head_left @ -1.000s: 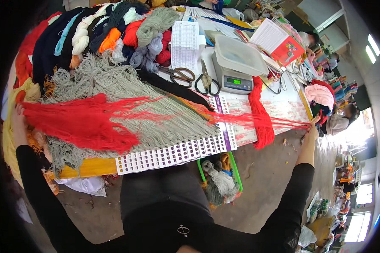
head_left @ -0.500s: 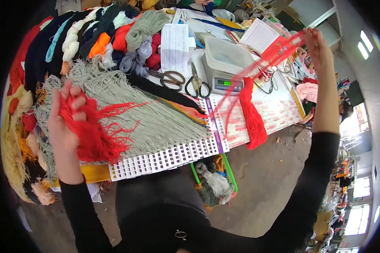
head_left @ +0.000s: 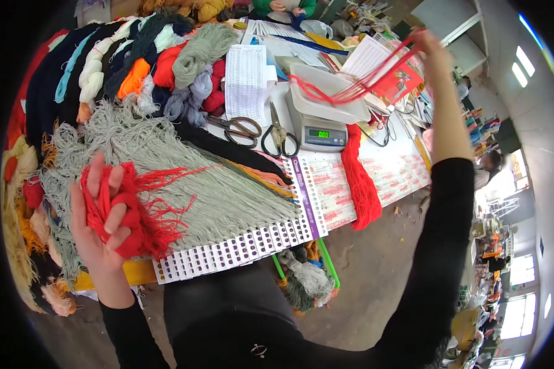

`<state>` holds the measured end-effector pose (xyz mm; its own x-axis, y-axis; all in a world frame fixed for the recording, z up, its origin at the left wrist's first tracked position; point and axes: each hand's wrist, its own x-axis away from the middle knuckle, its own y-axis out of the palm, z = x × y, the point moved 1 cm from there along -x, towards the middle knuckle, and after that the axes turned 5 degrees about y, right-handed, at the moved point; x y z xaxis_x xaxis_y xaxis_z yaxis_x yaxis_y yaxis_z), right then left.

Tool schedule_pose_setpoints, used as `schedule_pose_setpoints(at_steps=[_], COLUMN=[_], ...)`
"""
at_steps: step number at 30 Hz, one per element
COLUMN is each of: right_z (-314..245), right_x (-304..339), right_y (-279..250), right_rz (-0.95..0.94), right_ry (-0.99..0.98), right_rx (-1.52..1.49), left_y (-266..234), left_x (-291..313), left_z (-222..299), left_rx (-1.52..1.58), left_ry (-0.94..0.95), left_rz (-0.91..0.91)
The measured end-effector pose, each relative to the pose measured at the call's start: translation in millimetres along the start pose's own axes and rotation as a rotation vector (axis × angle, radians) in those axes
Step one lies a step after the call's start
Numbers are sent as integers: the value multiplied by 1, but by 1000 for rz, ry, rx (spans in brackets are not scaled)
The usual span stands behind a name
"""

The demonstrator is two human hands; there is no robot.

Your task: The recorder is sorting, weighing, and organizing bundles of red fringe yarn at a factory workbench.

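L hand (head_left: 98,240) curled round red bundle (head_left: 143,218); R hand (head_left: 432,54) holds loose red strands (head_left: 368,83), finger detail blurred; best lift 'em clear of tray (head_left: 345,112) & scissors (head_left: 280,136) w/o tangling.

Black-handled scissors (head_left: 278,133) near a printed white sheet (head_left: 242,86); green-rimmed basket (head_left: 329,263); bright windows (head_left: 518,317) beyond

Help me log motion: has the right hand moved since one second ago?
Yes: the right hand has gone up the picture, from lower than the digital scale to higher than it.
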<state>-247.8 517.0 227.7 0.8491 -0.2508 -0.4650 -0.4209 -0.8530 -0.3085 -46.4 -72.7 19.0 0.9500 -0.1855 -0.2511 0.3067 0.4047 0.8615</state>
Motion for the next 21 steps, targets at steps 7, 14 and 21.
schedule_pose_setpoints(at_steps=[7, 14, 21], right_z=[164, 115, -36], right_x=[148, 263, 393], right_y=[68, 103, 184], right_rz=[-295, 39, -654], right_ry=[253, 9, 299], right_rx=[717, 289, -354], left_y=[37, 42, 59], left_x=[8, 15, 23], left_z=[-20, -57, -116], left_rx=[-130, -672, -1059], left_ry=[32, -32, -103], left_rz=[86, 29, -252])
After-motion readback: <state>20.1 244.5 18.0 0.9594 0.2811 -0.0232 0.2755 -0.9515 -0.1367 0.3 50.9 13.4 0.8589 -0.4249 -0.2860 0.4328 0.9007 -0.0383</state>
